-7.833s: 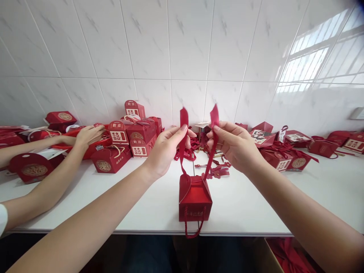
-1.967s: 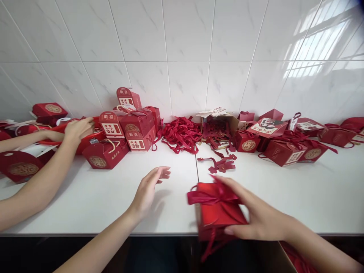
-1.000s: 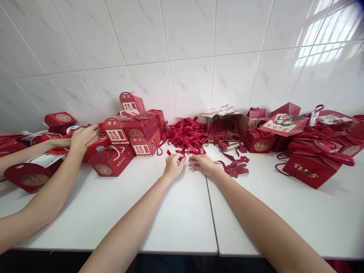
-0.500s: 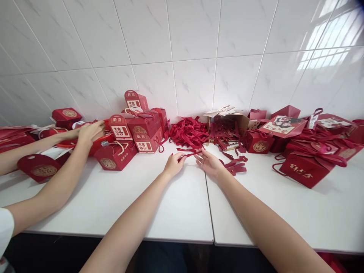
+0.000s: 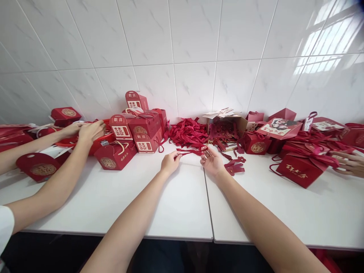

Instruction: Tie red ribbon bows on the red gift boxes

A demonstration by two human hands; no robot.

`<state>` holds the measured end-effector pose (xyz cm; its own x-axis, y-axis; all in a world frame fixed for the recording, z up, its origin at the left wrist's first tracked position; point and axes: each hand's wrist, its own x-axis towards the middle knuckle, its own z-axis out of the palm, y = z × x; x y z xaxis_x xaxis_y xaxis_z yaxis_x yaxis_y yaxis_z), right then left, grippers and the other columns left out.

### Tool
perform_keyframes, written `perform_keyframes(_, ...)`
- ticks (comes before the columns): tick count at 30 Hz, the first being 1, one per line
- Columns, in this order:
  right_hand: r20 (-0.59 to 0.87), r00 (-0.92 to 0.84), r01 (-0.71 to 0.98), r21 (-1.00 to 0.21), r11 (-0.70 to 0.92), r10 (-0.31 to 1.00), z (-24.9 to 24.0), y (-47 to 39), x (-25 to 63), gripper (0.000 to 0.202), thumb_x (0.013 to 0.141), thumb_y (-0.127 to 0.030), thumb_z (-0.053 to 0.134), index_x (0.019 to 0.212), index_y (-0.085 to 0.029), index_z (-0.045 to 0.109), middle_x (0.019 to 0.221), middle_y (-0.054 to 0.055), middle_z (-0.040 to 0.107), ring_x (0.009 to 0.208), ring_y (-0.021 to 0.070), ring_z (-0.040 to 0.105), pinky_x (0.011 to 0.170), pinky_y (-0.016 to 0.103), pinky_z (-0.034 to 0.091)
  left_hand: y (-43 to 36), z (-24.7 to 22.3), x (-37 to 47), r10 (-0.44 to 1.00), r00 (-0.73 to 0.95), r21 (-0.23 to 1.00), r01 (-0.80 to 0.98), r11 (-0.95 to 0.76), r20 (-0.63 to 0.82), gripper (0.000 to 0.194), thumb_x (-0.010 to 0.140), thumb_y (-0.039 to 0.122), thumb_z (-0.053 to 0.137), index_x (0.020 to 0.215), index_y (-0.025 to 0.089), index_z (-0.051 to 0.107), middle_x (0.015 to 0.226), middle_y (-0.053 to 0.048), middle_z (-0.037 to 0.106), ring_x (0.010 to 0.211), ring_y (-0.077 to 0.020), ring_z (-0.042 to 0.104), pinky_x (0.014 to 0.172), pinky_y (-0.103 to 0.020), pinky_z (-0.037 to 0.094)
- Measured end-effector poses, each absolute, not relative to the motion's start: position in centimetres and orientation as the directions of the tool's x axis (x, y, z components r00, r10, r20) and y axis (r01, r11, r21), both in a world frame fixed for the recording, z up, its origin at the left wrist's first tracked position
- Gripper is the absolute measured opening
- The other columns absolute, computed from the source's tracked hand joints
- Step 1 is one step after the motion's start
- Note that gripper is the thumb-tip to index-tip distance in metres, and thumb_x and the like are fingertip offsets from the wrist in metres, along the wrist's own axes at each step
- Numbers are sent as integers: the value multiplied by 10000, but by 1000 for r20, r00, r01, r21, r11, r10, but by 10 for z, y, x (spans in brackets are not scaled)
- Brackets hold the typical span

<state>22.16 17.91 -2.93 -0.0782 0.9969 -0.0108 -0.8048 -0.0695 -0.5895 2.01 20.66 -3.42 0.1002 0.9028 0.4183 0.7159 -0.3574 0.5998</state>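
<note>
A dark red ribbon [image 5: 191, 151] stretches between my two hands, just above the white table. One end is pinched in my left hand [image 5: 170, 162], its fingers closed. My right hand [image 5: 212, 161] grips the other end between thumb and fingertips, palm partly turned up. Right behind the ribbon lies a heap of loose red ribbons [image 5: 189, 131]. Close to my right hand, several dark red flower-shaped cut pieces [image 5: 234, 167] rest on the table, spilling from an open cardboard box [image 5: 241, 123].
Red gift boxes [image 5: 116, 154] are stacked to the left. More red boxes [image 5: 301, 168] crowd the right side, where another person's hand [image 5: 348, 163] touches one. At the left a co-worker's hands [image 5: 91, 131] reach into a red basin [image 5: 98, 146]. A seam [image 5: 209, 204] divides the white table.
My hands have moved slightly apart, drawing the ribbon out between them. Another person's hand has appeared at the right edge beside the red box.
</note>
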Motion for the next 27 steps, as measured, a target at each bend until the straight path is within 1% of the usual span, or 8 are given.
perform_keyframes(4, -1, -28, -838, -545, -24, 1000, -28, 182, 230, 56, 733, -247, 650, 781, -233, 624, 736, -52, 671, 533, 73, 518, 483, 218, 405, 214, -34, 8, 914, -19, 618, 742, -259, 406, 212, 836, 334, 499, 865, 223, 678, 774, -34, 711, 709, -190, 621, 650, -267, 422)
perform_keyframes(7, 3, 4, -853, -522, 5, 1000, -27, 182, 234, 12, 748, -223, 632, 754, -231, 626, 735, -45, 672, 539, 76, 515, 502, 222, 421, 218, -33, 1, 913, -88, 634, 746, -205, 398, 220, 840, 336, 493, 874, 213, 672, 753, -46, 708, 697, -199, 622, 653, -282, 425)
perform_keyframes(10, 7, 10, -863, -505, 12, 1000, -25, 181, 235, 28, 750, -220, 639, 733, -230, 619, 725, -43, 666, 541, 81, 516, 507, 226, 425, 219, -32, 1, 912, -119, 644, 744, -180, 392, 213, 841, 339, 500, 874, 216, 672, 746, -46, 706, 694, -206, 627, 660, -297, 432)
perform_keyframes(14, 23, 1, -884, -467, 11, 1000, -22, 178, 233, 67, 783, -232, 614, 717, -223, 610, 724, -31, 657, 576, 94, 543, 529, 241, 443, 217, -32, 5, 914, -133, 653, 739, -167, 384, 185, 842, 331, 525, 862, 225, 676, 778, -39, 709, 745, -211, 638, 680, -304, 441)
perform_keyframes(17, 45, 21, -900, -435, 39, 999, -19, 178, 236, 72, 804, -216, 606, 732, -218, 604, 691, -31, 630, 569, 90, 546, 520, 236, 448, 217, -32, 3, 917, -166, 675, 726, -135, 362, 183, 851, 337, 549, 861, 207, 676, 801, -38, 701, 792, -208, 638, 720, -319, 462)
perform_keyframes(20, 83, 112, -912, -387, 136, 990, -18, 179, 253, 54, 840, -214, 593, 793, -239, 601, 593, -78, 548, 481, 52, 479, 499, 196, 443, 222, -32, -8, 912, -257, 720, 691, -58, 319, 231, 880, 347, 549, 978, 158, 637, 961, -57, 668, 881, -189, 624, 795, -366, 496)
perform_keyframes(23, 93, 226, -906, -347, 244, 970, -19, 179, 279, 61, 891, -235, 550, 850, -252, 593, 518, -114, 464, 418, 24, 419, 477, 140, 431, 227, -31, -23, 898, -361, 781, 624, 31, 252, 303, 897, 338, 540, 1125, 140, 567, 1105, -80, 608, 938, -188, 613, 809, -397, 523)
perform_keyframes(27, 72, 284, -890, -352, 291, 956, -19, 177, 301, 132, 929, -247, 479, 860, -234, 591, 534, -103, 493, 432, 24, 454, 485, 135, 458, 230, -29, -30, 895, -395, 827, 559, 53, 209, 324, 896, 324, 544, 1167, 147, 545, 1134, -86, 595, 946, -195, 613, 796, -394, 533)
